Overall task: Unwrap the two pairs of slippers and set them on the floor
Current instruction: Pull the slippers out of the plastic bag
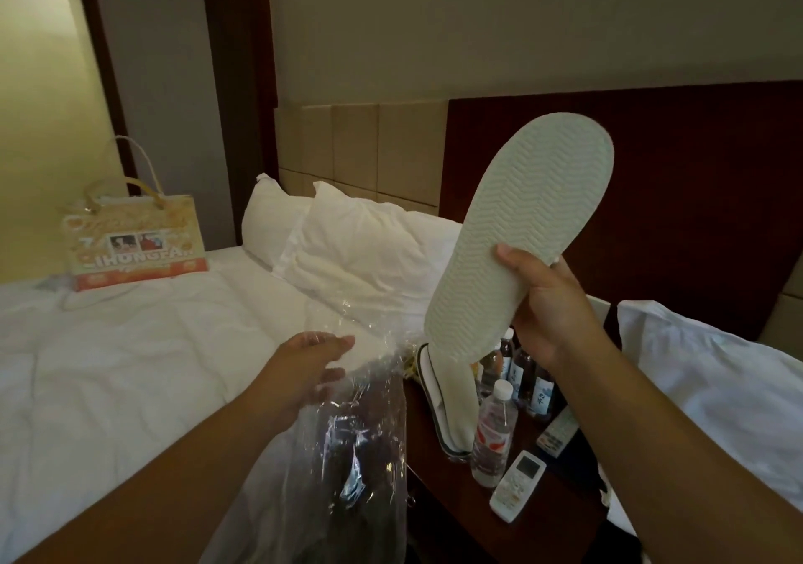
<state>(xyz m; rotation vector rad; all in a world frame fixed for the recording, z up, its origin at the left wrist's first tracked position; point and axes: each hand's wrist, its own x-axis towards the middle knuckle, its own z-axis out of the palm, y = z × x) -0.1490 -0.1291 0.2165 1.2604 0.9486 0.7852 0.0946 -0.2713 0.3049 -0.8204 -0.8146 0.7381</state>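
Clamped between thumb and fingers of the right hand (552,302) is a white slipper (517,233), raised sole-outward above the dark nightstand (439,489). Left hand (313,372) has its fingers loosely spread against the clear plastic wrapper (347,446), which hangs over the edge of the white bed (130,368); whether it pinches the film cannot be told. More slippers (447,402) stand propped on the nightstand, beside a water bottle (493,433) and a remote (517,485).

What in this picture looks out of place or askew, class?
A second slipper pair stands on end on the nightstand, crowded against water bottles rather than lying flat. The empty wrapper dangles from the left hand.
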